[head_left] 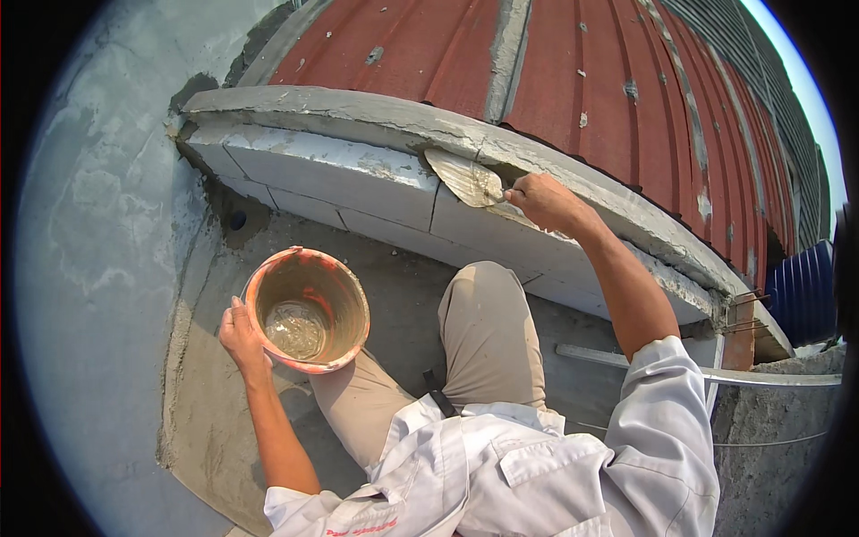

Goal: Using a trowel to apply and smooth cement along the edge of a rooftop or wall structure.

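Two hands busy, I note: fingers of right hand (548, 202) pinch the trowel (461, 177) beside the concrete ledge (358, 109); left hand's (242, 336) clasp the bucket (352, 315). Tilting the blade could spill mortar (488, 186); a loosened hold could tip the bucket.

- left arm's kinda low, bare forearm (282, 438) angled up and out to the person's left
- left hand (242, 338) is gripping, part of it hidden
- right arm's reaching way further forward, forearm (631, 291) slanting up and inward
- right hand (548, 204) is in a proper closed grip, back of it facing up
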`<state>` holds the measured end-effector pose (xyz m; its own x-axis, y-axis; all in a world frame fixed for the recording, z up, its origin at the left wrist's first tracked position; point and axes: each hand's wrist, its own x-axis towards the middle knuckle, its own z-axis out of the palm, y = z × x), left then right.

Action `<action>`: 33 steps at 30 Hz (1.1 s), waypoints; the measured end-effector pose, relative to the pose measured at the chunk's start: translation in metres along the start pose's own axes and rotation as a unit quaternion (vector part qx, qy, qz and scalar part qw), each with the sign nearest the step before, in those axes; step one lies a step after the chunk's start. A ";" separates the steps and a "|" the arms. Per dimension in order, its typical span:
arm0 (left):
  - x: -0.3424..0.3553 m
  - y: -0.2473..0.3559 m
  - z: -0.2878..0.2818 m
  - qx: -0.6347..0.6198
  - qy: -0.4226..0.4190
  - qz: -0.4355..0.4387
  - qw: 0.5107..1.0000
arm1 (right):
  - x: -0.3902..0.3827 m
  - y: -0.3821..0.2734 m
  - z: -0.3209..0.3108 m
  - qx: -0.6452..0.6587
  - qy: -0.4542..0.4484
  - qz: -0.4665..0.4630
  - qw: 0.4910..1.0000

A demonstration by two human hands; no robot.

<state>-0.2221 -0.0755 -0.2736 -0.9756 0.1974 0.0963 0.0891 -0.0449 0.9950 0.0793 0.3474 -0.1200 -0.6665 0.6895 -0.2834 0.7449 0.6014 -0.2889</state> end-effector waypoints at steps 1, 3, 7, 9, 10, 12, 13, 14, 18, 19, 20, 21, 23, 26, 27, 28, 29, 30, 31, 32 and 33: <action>-0.001 0.001 0.003 0.002 -0.011 -0.004 1.000 | 0.009 -0.009 0.007 -0.033 0.019 -0.034 0.999; -0.002 0.004 0.009 0.004 -0.027 -0.009 1.000 | 0.009 -0.009 0.008 -0.046 0.000 -0.008 0.999; -0.006 0.012 0.011 0.010 -0.026 -0.017 0.999 | -0.001 0.059 0.007 -0.113 0.010 -0.028 0.993; -0.005 0.010 0.009 0.008 -0.026 -0.020 0.999 | -0.028 0.095 -0.005 -0.091 -0.012 0.018 0.996; -0.004 0.008 0.008 0.006 -0.025 -0.019 0.999 | -0.049 0.095 -0.016 -0.059 -0.031 0.083 0.994; -0.001 0.002 -0.002 0.006 -0.020 -0.021 1.000 | -0.088 0.107 -0.033 -0.003 -0.058 0.157 0.986; 0.002 -0.004 -0.007 0.006 -0.038 -0.021 0.999 | -0.103 0.123 -0.038 0.020 -0.065 0.170 0.983; 0.003 -0.006 -0.011 0.008 -0.052 -0.021 0.998 | -0.116 0.123 -0.049 0.034 -0.059 0.170 0.983; 0.003 0.015 -0.004 -0.009 -0.036 -0.020 0.999 | -0.124 0.084 -0.059 0.012 0.043 0.034 0.998; 0.007 0.010 0.003 -0.036 -0.049 -0.012 0.998 | -0.124 0.058 -0.055 -0.031 0.087 -0.013 0.996; 0.005 0.017 0.008 -0.021 -0.055 -0.022 0.998 | -0.122 0.035 -0.042 -0.004 0.105 -0.088 0.991; 0.004 0.015 0.021 -0.032 -0.070 -0.026 0.997 | -0.121 0.013 -0.029 0.019 0.127 -0.153 0.980; 0.005 0.021 0.021 -0.048 -0.079 0.000 0.996 | -0.115 -0.046 -0.007 -0.026 -0.020 -0.149 0.988; 0.000 0.037 0.027 -0.048 -0.067 -0.001 0.997 | -0.098 -0.093 0.047 0.028 -0.126 -0.184 0.974; 0.000 0.039 0.029 -0.053 -0.068 0.003 0.996 | -0.091 -0.100 0.069 0.056 -0.127 -0.214 0.967; 0.001 0.040 0.032 -0.062 -0.072 0.006 0.995 | -0.084 -0.105 0.089 0.026 -0.110 -0.248 0.962; 0.001 0.040 0.028 -0.056 -0.067 0.008 0.996 | -0.077 -0.115 0.108 0.000 -0.095 -0.286 0.953; 0.001 0.035 0.024 -0.058 -0.082 0.009 0.995 | -0.074 -0.129 0.120 0.002 -0.098 -0.290 0.952; -0.001 0.032 0.018 -0.059 -0.095 0.009 0.994 | -0.071 -0.144 0.132 -0.035 -0.084 -0.309 0.947; -0.004 0.031 0.016 -0.056 -0.109 0.013 0.992 | -0.070 -0.156 0.143 -0.073 -0.068 -0.325 0.940; -0.007 0.028 0.013 -0.052 -0.107 0.012 0.993 | -0.070 -0.162 0.158 -0.070 -0.072 -0.327 0.940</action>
<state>-0.2105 -0.0657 -0.2457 -0.9072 0.3988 0.1337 0.0792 -0.1504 0.9855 0.0010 0.1381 -0.1977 -0.9727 0.0983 -0.2103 0.1642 0.9318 -0.3237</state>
